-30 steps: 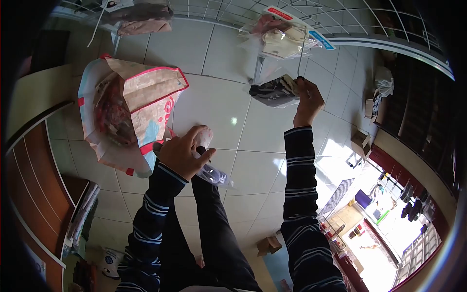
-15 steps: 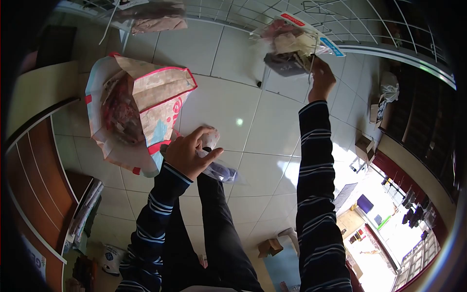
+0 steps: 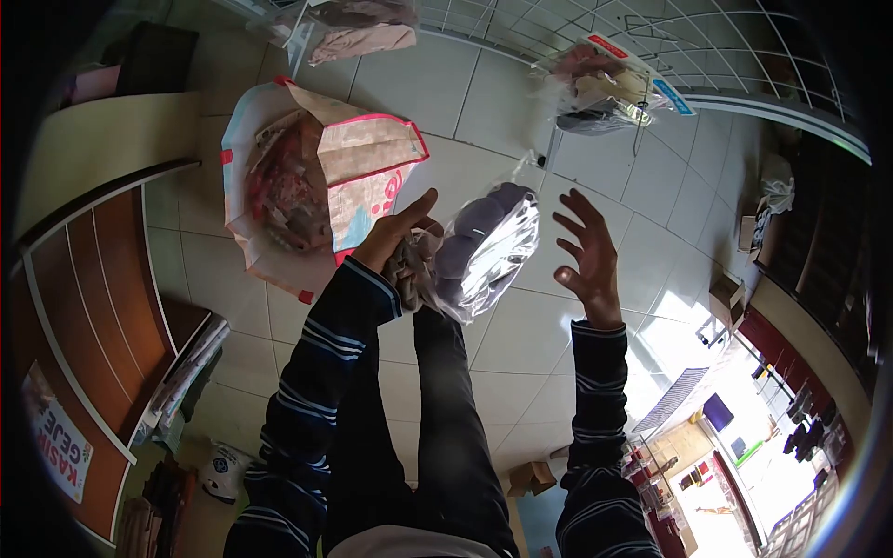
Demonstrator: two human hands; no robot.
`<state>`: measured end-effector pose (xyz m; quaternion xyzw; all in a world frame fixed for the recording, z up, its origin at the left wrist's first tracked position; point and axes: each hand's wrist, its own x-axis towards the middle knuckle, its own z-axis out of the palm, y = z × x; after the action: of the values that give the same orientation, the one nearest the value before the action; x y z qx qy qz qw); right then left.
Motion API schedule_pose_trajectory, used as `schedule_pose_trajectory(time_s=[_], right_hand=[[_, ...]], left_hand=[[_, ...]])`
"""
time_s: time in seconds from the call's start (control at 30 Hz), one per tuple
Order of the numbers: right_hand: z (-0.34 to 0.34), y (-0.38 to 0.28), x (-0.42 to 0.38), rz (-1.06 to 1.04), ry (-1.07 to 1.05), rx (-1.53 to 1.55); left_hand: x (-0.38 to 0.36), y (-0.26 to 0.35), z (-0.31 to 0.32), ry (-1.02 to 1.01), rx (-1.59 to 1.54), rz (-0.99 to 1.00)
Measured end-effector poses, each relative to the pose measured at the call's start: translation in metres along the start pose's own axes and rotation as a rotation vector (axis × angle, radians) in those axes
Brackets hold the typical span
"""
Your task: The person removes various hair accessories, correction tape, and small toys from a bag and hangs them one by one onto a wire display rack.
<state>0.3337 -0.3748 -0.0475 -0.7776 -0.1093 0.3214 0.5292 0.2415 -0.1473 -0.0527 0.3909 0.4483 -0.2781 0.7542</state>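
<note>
My left hand [image 3: 398,234] is closed on clear plastic packets with greyish-purple and brown cloth items [image 3: 484,244], held up above my legs. My right hand [image 3: 588,262] is raised to the right of the packets, fingers spread, holding nothing. A large paper bag with red edges [image 3: 372,153] stands open on the floor at the left, with small packaged things inside. Packaged items with red and blue header cards [image 3: 605,86] hang on a wire hook at the upper right.
A wire grid rack [image 3: 716,46] runs across the top. More packets [image 3: 363,42] hang at the upper left. A wooden counter [image 3: 112,307] stands at the left, a small cardboard box [image 3: 532,478] low in the middle, and a bright doorway at the lower right.
My right hand has come away from the hanging packets and moved down, now spread. My left hand has lifted the purple packets up and turned them. The view has shifted, with the bag now further right.
</note>
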Motion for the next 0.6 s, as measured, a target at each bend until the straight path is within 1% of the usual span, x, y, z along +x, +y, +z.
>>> schedule_pose_trajectory(time_s=[0.03,0.07,0.1,0.13,0.17,0.2,0.23,0.27,0.3,0.33,0.4,0.43,0.47,0.53,0.6], right_hand=[[0.002,0.000,0.000,0.051,0.118,-0.048],[0.002,0.005,0.000,0.082,0.228,-0.033],[0.000,0.020,-0.002,0.077,0.238,-0.049],[0.000,0.028,-0.003,0.070,0.250,-0.065],[0.001,0.033,-0.011,0.127,0.227,-0.005],[0.007,0.031,-0.023,0.185,0.196,0.056],[0.016,0.022,-0.029,0.110,0.146,0.134],[0.025,0.007,-0.040,0.188,0.137,0.384],[0.031,-0.009,-0.050,0.270,0.101,0.605],[0.035,-0.025,-0.062,0.351,0.062,0.820],[0.036,-0.040,-0.083,0.333,0.017,0.858],[0.036,-0.052,-0.091,0.325,-0.018,0.896],[0.034,-0.069,-0.104,0.288,-0.011,0.898],[0.027,-0.107,-0.125,0.201,0.093,0.683],[0.011,-0.136,-0.152,0.151,0.058,0.530]], left_hand=[[-0.008,0.001,0.007,0.033,-0.068,0.036],[-0.009,-0.002,0.006,0.050,-0.102,0.059],[-0.009,-0.005,0.005,0.065,-0.135,0.082],[0.003,-0.016,-0.004,-0.138,-0.345,-0.033],[0.012,-0.025,-0.012,-0.342,-0.550,-0.145],[0.008,-0.027,-0.013,-0.339,-0.548,-0.127],[0.001,-0.028,-0.011,-0.453,-0.671,-0.126],[-0.008,-0.028,-0.009,-0.567,-0.792,-0.123],[-0.021,-0.029,-0.007,-0.488,-0.734,-0.083],[-0.034,-0.030,-0.004,-0.491,-0.731,-0.063],[-0.059,-0.033,0.003,-0.493,-0.722,-0.022],[-0.074,-0.032,0.003,-0.568,-0.738,-0.025],[-0.094,-0.033,0.005,-0.442,-0.691,0.044],[-0.125,-0.031,-0.004,-0.351,-0.324,0.162],[-0.149,-0.037,-0.005,-0.421,-0.203,0.306]])
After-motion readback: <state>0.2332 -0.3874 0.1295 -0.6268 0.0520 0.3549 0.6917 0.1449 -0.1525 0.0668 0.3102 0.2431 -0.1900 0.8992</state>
